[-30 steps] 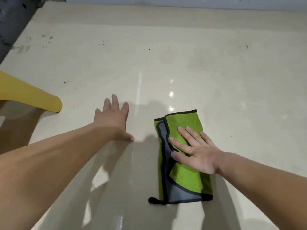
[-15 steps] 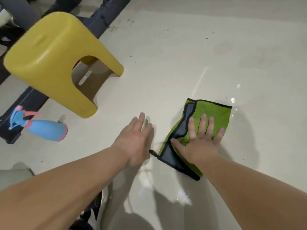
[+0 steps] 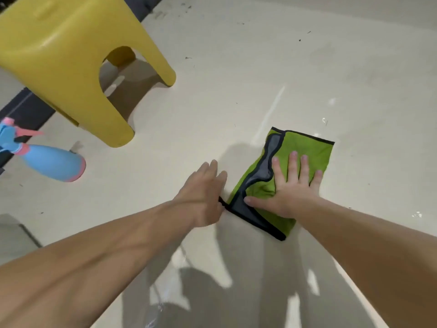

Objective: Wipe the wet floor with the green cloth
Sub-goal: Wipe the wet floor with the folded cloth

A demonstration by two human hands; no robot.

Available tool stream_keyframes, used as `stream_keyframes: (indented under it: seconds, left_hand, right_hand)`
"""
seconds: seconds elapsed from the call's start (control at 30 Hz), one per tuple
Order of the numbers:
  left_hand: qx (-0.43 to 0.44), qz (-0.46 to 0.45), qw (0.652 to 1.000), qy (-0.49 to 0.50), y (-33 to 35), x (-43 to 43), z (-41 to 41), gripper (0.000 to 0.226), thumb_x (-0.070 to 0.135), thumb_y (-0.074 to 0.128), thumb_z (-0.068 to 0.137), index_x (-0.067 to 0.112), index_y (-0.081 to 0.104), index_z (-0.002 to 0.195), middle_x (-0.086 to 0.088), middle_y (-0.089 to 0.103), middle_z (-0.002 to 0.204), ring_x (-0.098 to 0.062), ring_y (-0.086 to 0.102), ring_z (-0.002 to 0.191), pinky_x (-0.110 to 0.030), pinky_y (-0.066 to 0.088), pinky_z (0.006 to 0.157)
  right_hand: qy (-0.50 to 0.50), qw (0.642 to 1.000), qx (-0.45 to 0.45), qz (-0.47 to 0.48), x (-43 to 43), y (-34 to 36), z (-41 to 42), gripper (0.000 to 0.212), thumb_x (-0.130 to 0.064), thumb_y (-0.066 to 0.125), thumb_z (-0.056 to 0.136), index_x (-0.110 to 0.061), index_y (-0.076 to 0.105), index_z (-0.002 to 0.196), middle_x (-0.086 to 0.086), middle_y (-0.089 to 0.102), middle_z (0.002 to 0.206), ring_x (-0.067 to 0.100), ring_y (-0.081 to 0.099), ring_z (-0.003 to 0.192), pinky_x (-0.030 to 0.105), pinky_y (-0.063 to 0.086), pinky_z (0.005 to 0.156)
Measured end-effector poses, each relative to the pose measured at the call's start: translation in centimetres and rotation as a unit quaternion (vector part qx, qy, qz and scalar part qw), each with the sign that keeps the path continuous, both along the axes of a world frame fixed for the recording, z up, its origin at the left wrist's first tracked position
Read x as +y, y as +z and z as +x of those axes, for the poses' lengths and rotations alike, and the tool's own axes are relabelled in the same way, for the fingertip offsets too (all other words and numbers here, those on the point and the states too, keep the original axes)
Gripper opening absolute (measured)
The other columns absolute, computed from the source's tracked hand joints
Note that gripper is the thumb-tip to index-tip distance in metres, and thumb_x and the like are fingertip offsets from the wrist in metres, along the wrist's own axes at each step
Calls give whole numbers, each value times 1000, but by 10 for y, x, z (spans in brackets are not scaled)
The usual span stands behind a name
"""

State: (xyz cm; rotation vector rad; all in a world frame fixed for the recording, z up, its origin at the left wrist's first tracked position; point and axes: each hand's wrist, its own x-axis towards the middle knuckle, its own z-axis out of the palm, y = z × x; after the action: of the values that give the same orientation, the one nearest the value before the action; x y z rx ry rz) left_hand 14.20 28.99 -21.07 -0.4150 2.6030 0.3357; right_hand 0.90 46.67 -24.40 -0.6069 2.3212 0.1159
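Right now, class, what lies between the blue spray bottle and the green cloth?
Head view: bare floor, then the open left hand, close beside the green cloth.

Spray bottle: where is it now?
Head view, far left: the spray bottle lies on the floor beside the stool, well left of the left hand.

Home interior, glossy cream tiled floor (image 3: pixel 236 79), yellow plastic stool (image 3: pixel 59 55), blue spray bottle (image 3: pixel 52 164)

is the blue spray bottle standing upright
No, the blue spray bottle lies on its side on the floor beside the yellow stool.
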Motion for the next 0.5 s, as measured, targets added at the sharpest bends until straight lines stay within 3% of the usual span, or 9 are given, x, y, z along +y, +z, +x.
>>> stream_keyframes:
  seconds: [0.1,0.17,0.23,0.33,0.43,0.5]
  left_hand:
    - [33,-13,999,-19,-22,-14,5,58,16,52,80,15,38,137,-19,26,156,-34,30,139,-33,34,109]
    - [37,27,999,-9,-24,-18,10,76,13,50,89,21,19,158,-9,-3,171,-31,-1,159,-35,15,126]
    - [50,75,996,17,-22,-27,20,82,11,49,94,24,8,164,-2,-18,172,-22,-19,159,-35,0,129]
    - [109,127,981,100,-18,-46,48,82,6,48,93,26,14,165,3,-18,173,-14,-21,158,-31,-6,128]
    - [153,128,966,162,-19,-71,85,83,-2,45,88,24,24,164,3,-10,174,-13,-16,158,-29,-5,128]
    - [188,128,959,166,-22,-83,108,79,-6,44,85,19,34,160,-1,1,175,-17,-8,160,-31,0,129]
  right_hand:
    - [-15,999,17,34,-8,-3,8,138,-112,14,44,-36,-43,143,8,-51,153,35,-44,144,65,-16,119]
    - [-43,998,30,37,-20,-3,22,137,-112,10,44,-35,-42,146,10,-49,155,36,-43,145,65,-14,119]
    - [-69,997,35,31,-42,-8,45,138,-111,10,46,-34,-42,148,12,-49,156,38,-43,145,66,-14,119]
    - [-42,998,38,-1,-87,-15,85,136,-109,14,50,-34,-41,148,15,-49,155,40,-45,143,68,-18,116]
    - [65,996,23,-49,-130,-20,131,129,-100,28,61,-35,-37,151,14,-51,153,39,-48,141,69,-19,114]
    - [140,986,-2,-85,-145,-20,157,134,-100,38,58,-38,-33,153,10,-51,154,35,-49,140,67,-21,115]
